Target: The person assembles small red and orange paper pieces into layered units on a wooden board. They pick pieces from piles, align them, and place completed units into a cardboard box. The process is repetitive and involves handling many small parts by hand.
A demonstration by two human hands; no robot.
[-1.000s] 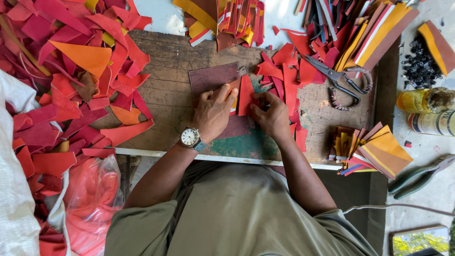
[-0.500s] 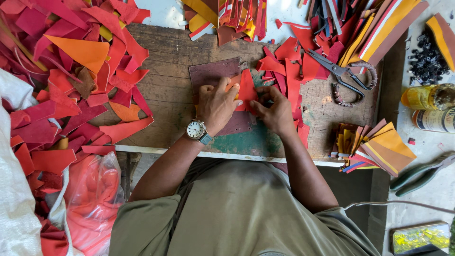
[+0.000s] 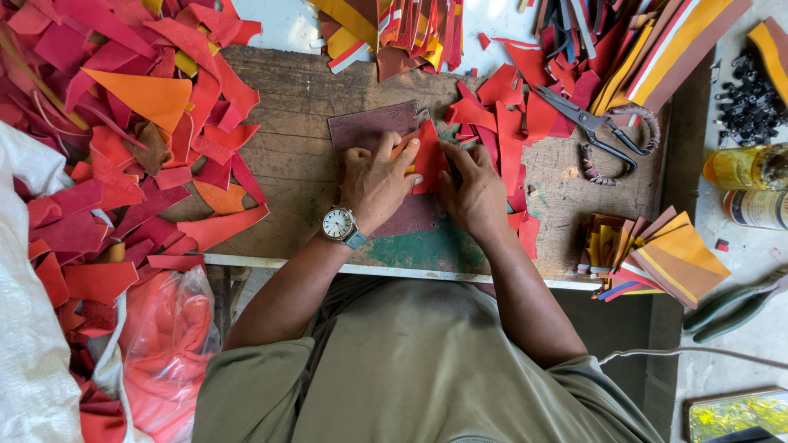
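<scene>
Pressing red leather piece [image 3: 429, 157] — both hands.

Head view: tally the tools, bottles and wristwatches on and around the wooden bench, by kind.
Scissors: 1
Pliers: 1
Bottles: 2, one yellow, one labelled
Wristwatch: 1, on the left hand
Total: 5

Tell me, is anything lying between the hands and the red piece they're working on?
Nothing visible does. The left hand and right hand both rest directly on the red piece, which lies on a dark maroon sheet on the wooden bench.
</scene>
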